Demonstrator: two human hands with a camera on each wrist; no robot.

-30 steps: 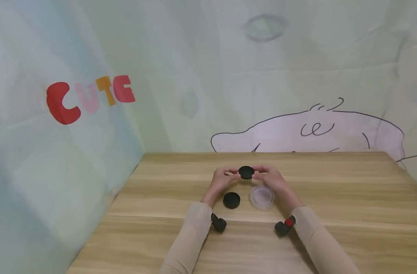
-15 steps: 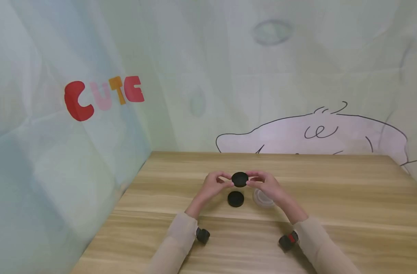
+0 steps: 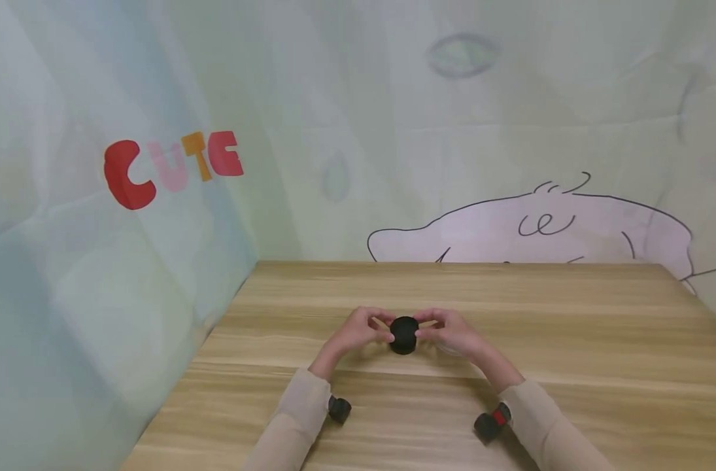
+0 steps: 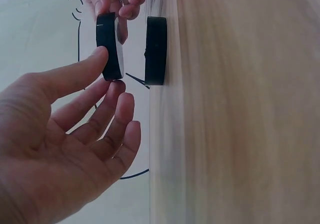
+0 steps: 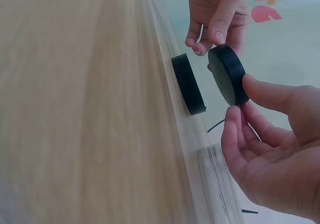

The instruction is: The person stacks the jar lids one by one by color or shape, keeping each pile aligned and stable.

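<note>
Both hands pinch a black round disc (image 3: 404, 330) by its opposite edges, thumbs on the near side. Its underside looks pale and flat in the left wrist view. My left hand (image 3: 358, 329) holds the left edge and my right hand (image 3: 452, 333) the right edge. Below it, a second black disc (image 5: 189, 84) of similar size lies flat on the table, with a narrow gap between the two in both wrist views. From the head view the held disc covers nearly all of the lower one. A clear round plastic container (image 5: 220, 184) sits beside the lower disc, mostly hidden behind my right hand in the head view.
The wood-grain table (image 3: 599, 366) extends around the hands to a far edge at the back. A printed cloth (image 3: 316, 131) with coloured letters hangs behind and to the left. Small black wrist devices (image 3: 490, 425) sit at both sleeve cuffs.
Both hands have brought the held disc toward the body and down, from behind the second disc to directly over it. The right hand now hides most of the clear container.
</note>
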